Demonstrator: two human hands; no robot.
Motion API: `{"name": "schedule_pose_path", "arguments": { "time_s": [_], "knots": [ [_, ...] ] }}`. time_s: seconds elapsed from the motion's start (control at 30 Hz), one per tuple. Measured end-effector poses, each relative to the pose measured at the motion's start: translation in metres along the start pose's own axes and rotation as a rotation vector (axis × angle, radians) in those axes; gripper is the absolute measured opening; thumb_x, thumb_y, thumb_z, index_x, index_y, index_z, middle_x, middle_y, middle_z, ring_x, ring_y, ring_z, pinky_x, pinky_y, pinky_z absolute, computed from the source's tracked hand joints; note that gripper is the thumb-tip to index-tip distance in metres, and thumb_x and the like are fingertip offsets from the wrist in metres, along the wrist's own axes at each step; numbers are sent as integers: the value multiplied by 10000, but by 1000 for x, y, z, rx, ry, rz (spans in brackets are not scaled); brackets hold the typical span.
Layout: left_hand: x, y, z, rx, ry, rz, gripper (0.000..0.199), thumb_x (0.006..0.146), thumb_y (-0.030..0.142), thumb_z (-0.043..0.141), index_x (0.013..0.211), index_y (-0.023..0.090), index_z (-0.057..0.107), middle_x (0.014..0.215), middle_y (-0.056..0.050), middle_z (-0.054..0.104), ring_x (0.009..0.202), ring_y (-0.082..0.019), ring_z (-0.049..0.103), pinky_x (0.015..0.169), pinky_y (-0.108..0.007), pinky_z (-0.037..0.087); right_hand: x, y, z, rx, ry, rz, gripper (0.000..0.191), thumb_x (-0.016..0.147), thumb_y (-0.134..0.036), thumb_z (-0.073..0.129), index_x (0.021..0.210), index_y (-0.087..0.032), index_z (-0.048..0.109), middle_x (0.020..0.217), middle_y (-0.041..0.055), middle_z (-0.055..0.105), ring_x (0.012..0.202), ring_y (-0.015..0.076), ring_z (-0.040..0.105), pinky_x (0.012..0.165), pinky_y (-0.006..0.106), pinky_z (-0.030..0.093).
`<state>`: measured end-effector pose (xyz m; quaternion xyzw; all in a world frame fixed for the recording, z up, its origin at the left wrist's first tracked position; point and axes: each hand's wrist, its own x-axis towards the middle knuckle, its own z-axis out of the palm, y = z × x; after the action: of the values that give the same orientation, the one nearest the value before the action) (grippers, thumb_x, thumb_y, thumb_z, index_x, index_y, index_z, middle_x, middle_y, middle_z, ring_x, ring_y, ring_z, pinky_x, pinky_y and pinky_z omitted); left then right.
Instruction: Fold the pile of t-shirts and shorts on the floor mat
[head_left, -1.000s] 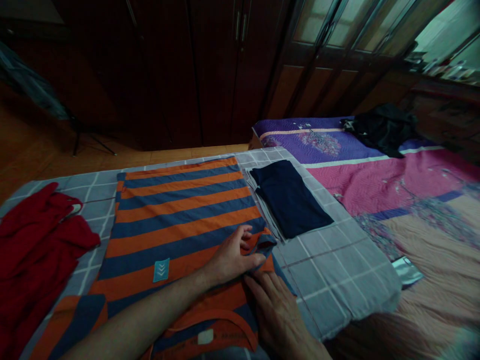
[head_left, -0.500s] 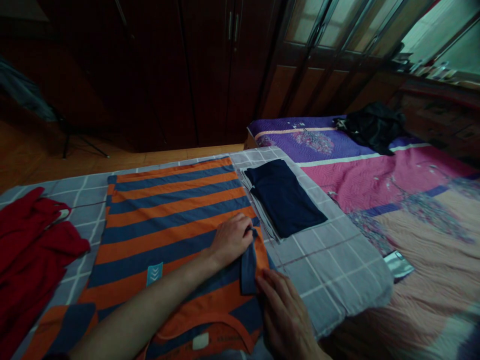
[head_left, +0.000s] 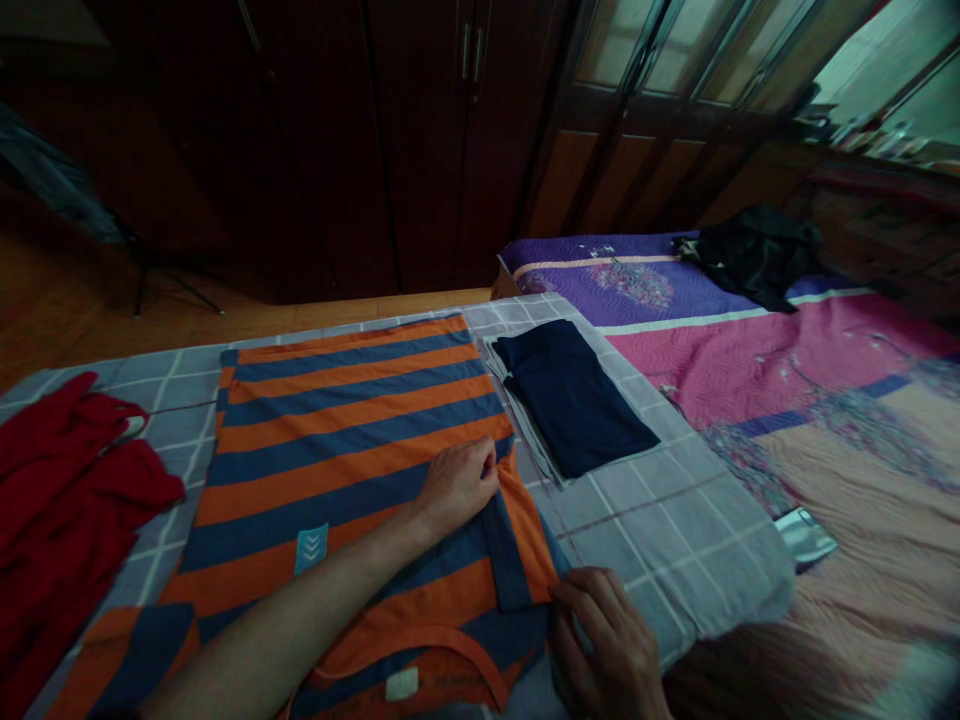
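An orange and blue striped T-shirt (head_left: 322,440) lies spread flat, its collar toward me and its sleeve on the right folded inward over the body. My left hand (head_left: 459,485) rests across the shirt, fingers closed on the cloth at the upper end of that folded sleeve. At the lower right, my right hand (head_left: 607,635) pinches the shirt's edge near the shoulder between thumb and fingers. Beyond my hands sits a folded dark navy garment (head_left: 577,400), on top of lighter folded cloth. A crumpled red garment (head_left: 67,500) lies at the far left.
A grey checked cloth (head_left: 675,540) covers the surface under the clothes. To the right is a bed with a patterned spread (head_left: 750,370), a black garment (head_left: 757,250) and a phone-like silvery object (head_left: 806,537). Dark wooden cupboards (head_left: 420,150) stand behind.
My right hand has moved right and slightly down, drawing the folded sleeve and shoulder edge outward. My left hand stays at nearly the same spot on the shirt.
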<state>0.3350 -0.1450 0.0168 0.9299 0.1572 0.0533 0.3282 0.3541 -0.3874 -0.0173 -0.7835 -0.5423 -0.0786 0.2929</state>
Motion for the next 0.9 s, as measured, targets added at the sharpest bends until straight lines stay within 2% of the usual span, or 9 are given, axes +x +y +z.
{"name": "schedule_pose_path", "arguments": {
  "time_s": [0.1,0.2,0.27,0.33,0.4,0.53,0.67,0.83,0.9],
  "knots": [
    [1,-7,-3,-20,-17,7,128,785,102,478,764,190,568,735,-1,619,698,-156,577,631,-249,392,-3,4,0,-15,-4,-29,190,850,-62,490,996,-161,559,834,60,553,763,173,537,632,287,478],
    [0,-6,-6,-38,-38,46,115,798,116,498,790,187,588,820,-10,638,787,-159,588,697,-247,414,-1,6,-1,-25,5,-28,187,851,-60,488,997,-153,558,823,58,551,748,170,532,622,284,463],
    [1,-3,-7,-20,-27,85,86,843,210,527,808,186,602,849,-21,643,842,-178,582,743,-265,421,1,6,-3,-20,1,-18,175,854,-65,487,988,-155,554,806,54,547,736,169,529,611,283,455],
    [3,1,-7,43,12,112,191,876,349,539,813,183,610,845,-37,643,870,-205,572,761,-295,423,3,5,-5,-22,-36,-12,165,860,-73,481,980,-161,553,793,49,545,726,170,527,604,283,450],
    [8,4,-4,132,29,119,268,878,417,540,777,178,609,823,-50,639,866,-224,566,752,-316,424,5,4,-7,-32,-76,-16,162,861,-77,481,974,-167,553,788,46,545,721,170,526,601,281,449],
    [26,8,6,208,-32,157,203,875,316,554,729,181,594,778,-38,645,820,-207,585,735,-298,431,5,3,-8,-55,-59,-18,164,857,-77,485,978,-166,552,786,45,547,717,167,528,602,276,447],
    [43,8,17,207,-68,225,115,885,270,545,822,191,601,789,-26,661,799,-191,614,712,-274,442,3,2,-6,-84,-64,-28,173,860,-82,469,977,-171,559,770,41,545,707,170,524,606,278,446],
    [49,2,20,215,-93,339,143,900,324,555,871,188,586,883,-39,676,863,-211,632,749,-289,454,6,0,-4,-134,-60,-11,264,875,-115,484,1133,-136,535,874,74,569,785,182,539,658,283,465],
    [47,-2,18,213,-96,364,171,893,361,565,917,191,577,907,-36,673,866,-215,634,734,-290,463,8,-1,-3,-160,-42,7,237,885,-136,493,1116,-138,542,885,76,565,789,182,536,654,282,459]
  ]
}}
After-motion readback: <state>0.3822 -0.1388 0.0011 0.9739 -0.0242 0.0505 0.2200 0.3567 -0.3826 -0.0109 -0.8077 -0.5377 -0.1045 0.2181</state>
